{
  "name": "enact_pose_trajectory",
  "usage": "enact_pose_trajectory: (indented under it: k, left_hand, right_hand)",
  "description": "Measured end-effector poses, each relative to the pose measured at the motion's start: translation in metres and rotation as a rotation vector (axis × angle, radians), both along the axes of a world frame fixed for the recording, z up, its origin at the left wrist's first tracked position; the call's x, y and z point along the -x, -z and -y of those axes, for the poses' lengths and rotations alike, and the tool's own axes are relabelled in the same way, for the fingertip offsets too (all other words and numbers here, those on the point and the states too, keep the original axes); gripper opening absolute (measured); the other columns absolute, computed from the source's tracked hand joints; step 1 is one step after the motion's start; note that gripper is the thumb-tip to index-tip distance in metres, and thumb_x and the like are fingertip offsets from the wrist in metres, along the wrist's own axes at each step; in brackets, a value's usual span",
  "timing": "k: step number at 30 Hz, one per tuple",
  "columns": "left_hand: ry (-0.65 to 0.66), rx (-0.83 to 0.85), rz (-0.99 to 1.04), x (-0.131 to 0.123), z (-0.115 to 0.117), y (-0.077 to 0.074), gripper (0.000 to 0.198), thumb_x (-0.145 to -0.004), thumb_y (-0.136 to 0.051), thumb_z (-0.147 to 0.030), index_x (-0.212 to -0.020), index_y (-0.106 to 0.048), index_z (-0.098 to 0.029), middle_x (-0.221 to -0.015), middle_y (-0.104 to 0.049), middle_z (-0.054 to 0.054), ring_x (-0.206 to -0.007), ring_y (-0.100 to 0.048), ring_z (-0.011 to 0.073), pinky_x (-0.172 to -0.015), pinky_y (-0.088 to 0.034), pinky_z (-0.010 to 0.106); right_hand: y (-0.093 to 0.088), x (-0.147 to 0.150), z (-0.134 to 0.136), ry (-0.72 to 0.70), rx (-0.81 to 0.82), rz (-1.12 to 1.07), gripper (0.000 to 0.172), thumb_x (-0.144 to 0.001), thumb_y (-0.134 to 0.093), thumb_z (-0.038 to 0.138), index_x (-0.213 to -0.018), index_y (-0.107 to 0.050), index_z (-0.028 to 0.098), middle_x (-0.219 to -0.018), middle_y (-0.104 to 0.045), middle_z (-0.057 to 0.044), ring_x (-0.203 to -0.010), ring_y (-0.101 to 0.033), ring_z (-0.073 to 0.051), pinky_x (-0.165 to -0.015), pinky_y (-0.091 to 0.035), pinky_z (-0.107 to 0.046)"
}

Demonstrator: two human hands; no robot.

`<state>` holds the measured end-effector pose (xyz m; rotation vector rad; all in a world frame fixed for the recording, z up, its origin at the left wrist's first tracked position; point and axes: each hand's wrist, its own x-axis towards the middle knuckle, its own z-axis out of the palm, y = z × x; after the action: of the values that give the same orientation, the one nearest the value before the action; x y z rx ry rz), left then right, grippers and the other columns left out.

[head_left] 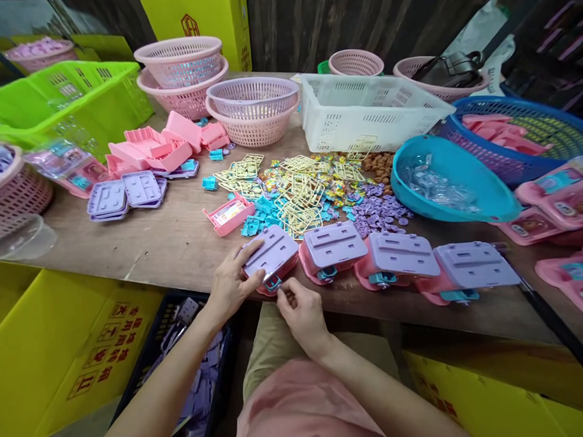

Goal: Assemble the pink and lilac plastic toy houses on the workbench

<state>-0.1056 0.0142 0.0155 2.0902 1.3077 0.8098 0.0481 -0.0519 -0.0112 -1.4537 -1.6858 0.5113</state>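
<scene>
My left hand point(232, 279) grips the left side of a pink toy case with a lilac lid point(270, 252) at the table's front edge. My right hand point(298, 310) is just below it, with thumb and fingers pinched at the small blue latch point(273, 283) on the case's front. To the right, three more lilac-lidded cases point(403, 253) lie in a row along the edge. Behind them is a heap of yellow wire-like pieces point(296, 193), blue bits point(262, 213) and lilac discs point(377, 210).
Pink baskets point(252, 111), a white crate point(364, 111), a green crate point(72, 98) and a blue bowl point(455, 181) with clear pieces stand behind. Loose pink and lilac shells point(128, 189) lie left. Yellow boxes point(47, 342) and a dark crate of lilac parts point(201, 368) sit below.
</scene>
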Motion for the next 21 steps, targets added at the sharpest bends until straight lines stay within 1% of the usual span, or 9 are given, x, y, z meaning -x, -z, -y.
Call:
enact_pose_trajectory:
  k: [3,5,6,8,11,13,15,18,21]
  left_hand:
    - [-0.001,-0.015,-0.011,0.000,0.000,-0.001,0.046,-0.084,-0.048,-0.037,-0.127,-0.049,-0.021,-0.118,-0.054,0.006,-0.103,-0.055,0.0194,-0.088,-0.045,0.030]
    - [0.000,-0.017,-0.018,0.000,0.000,-0.001,0.046,-0.084,-0.048,-0.038,-0.127,-0.048,-0.021,-0.118,-0.054,0.006,-0.102,-0.055,0.0193,-0.086,-0.046,0.030]
    - [-0.001,-0.016,-0.020,0.000,0.000,-0.001,0.046,-0.084,-0.048,-0.038,-0.127,-0.048,-0.021,-0.118,-0.054,0.006,-0.101,-0.055,0.0194,-0.085,-0.046,0.030]
    - [-0.002,-0.011,-0.020,0.000,0.000,-0.001,0.047,-0.084,-0.047,-0.039,-0.127,-0.049,-0.021,-0.118,-0.054,0.006,-0.099,-0.056,0.0192,-0.084,-0.046,0.030]
    - [-0.001,0.008,-0.004,0.001,0.000,0.000,0.048,-0.083,-0.048,-0.041,-0.127,-0.049,-0.020,-0.119,-0.054,0.007,-0.097,-0.056,0.0191,-0.083,-0.046,0.030]
    - [0.004,0.016,0.015,0.002,-0.001,0.001,0.049,-0.083,-0.048,-0.042,-0.127,-0.049,-0.020,-0.119,-0.054,0.008,-0.099,-0.055,0.0200,-0.084,-0.046,0.031]
    - [0.009,0.021,0.029,0.003,-0.002,0.000,0.049,-0.083,-0.049,-0.042,-0.127,-0.050,-0.020,-0.118,-0.054,0.007,-0.103,-0.054,0.0210,-0.087,-0.045,0.032]
    - [0.018,0.039,0.044,0.006,-0.004,0.000,0.049,-0.083,-0.049,-0.042,-0.128,-0.049,-0.021,-0.119,-0.054,0.008,-0.107,-0.053,0.0224,-0.090,-0.043,0.034]
    - [0.050,0.037,0.050,0.009,-0.008,0.001,0.050,-0.083,-0.049,-0.044,-0.127,-0.050,-0.021,-0.123,-0.053,0.008,-0.111,-0.052,0.0239,-0.093,-0.042,0.035]
  right_hand:
    - [0.001,-0.005,-0.002,-0.069,-0.344,0.395,0.029,-0.089,-0.034,0.011,-0.066,-0.049,0.019,-0.058,-0.055,-0.001,-0.053,-0.049,-0.013,-0.050,-0.033,-0.026]
    - [0.002,-0.007,-0.003,-0.127,-0.438,0.521,0.030,-0.089,-0.034,0.010,-0.066,-0.050,0.019,-0.057,-0.054,-0.001,-0.054,-0.048,-0.014,-0.050,-0.030,-0.028]
    - [0.002,-0.007,-0.004,-0.130,-0.441,0.510,0.029,-0.089,-0.035,0.009,-0.066,-0.050,0.020,-0.057,-0.053,-0.001,-0.053,-0.047,-0.014,-0.050,-0.030,-0.028]
    - [0.002,-0.005,-0.004,-0.081,-0.344,0.347,0.026,-0.086,-0.038,0.009,-0.064,-0.047,0.020,-0.056,-0.052,0.000,-0.051,-0.047,-0.012,-0.049,-0.031,-0.026]
    - [0.001,0.002,-0.004,0.027,0.017,-0.080,0.021,-0.081,-0.045,0.014,-0.061,-0.041,0.021,-0.050,-0.048,0.005,-0.044,-0.044,-0.009,-0.045,-0.032,-0.021]
    - [0.000,0.006,-0.003,0.050,0.216,-0.281,0.022,-0.079,-0.047,0.018,-0.060,-0.039,0.022,-0.047,-0.045,0.007,-0.040,-0.042,-0.008,-0.042,-0.031,-0.020]
    - [0.001,0.008,-0.003,0.057,0.243,-0.312,0.021,-0.079,-0.047,0.019,-0.060,-0.039,0.022,-0.047,-0.045,0.007,-0.040,-0.043,-0.008,-0.043,-0.032,-0.019]
    - [0.005,0.010,-0.003,0.068,-0.039,-0.038,0.019,-0.080,-0.043,0.014,-0.062,-0.043,0.021,-0.052,-0.050,0.004,-0.045,-0.046,-0.009,-0.047,-0.033,-0.021]
    - [0.010,0.015,-0.004,0.069,-0.317,0.257,0.025,-0.081,-0.037,0.007,-0.063,-0.046,0.021,-0.056,-0.053,0.001,-0.050,-0.050,-0.012,-0.050,-0.034,-0.025]
